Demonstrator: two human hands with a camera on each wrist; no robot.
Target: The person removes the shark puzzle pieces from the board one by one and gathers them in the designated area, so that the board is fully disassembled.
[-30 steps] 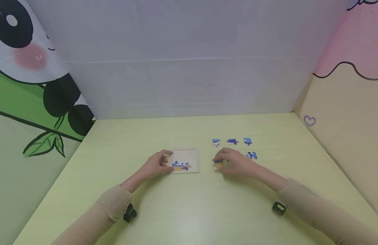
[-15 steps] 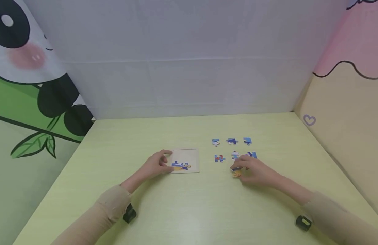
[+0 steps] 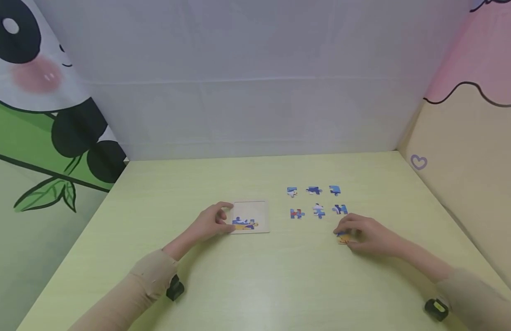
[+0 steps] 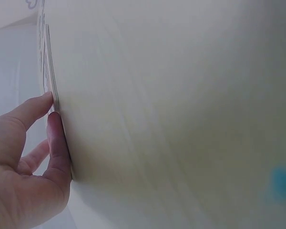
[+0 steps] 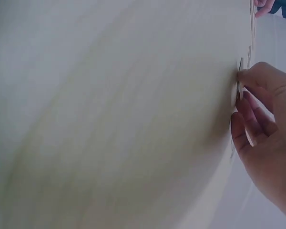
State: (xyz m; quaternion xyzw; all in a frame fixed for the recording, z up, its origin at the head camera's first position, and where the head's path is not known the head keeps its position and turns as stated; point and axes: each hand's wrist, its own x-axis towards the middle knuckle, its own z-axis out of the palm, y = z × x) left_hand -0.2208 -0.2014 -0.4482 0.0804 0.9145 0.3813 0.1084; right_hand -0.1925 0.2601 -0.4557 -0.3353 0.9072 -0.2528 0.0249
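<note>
On the table lies a square puzzle tray (image 3: 261,214), with a few joined blue and yellow puzzle pieces (image 3: 246,225) along its lower left. My left hand (image 3: 206,222) holds the tray's left edge between thumb and fingers. The left wrist view shows the same hand (image 4: 31,162) at the tray's thin side. To the right of the tray, my right hand (image 3: 369,235) pinches a blue and yellow puzzle piece (image 3: 343,238) just at the table. In the right wrist view that piece (image 5: 240,78) appears edge-on between the thumb and fingers.
Loose puzzle pieces lie in two rows right of the tray, among them a red and blue piece (image 3: 296,214) and a dark blue piece (image 3: 313,190). The pale table (image 3: 255,285) meets a grey wall (image 3: 255,110) at the back.
My right hand has carried the blue and yellow puzzle piece rightward from beside the tray, uncovering pieces in the nearer row. My left hand and the tray have stayed put.
</note>
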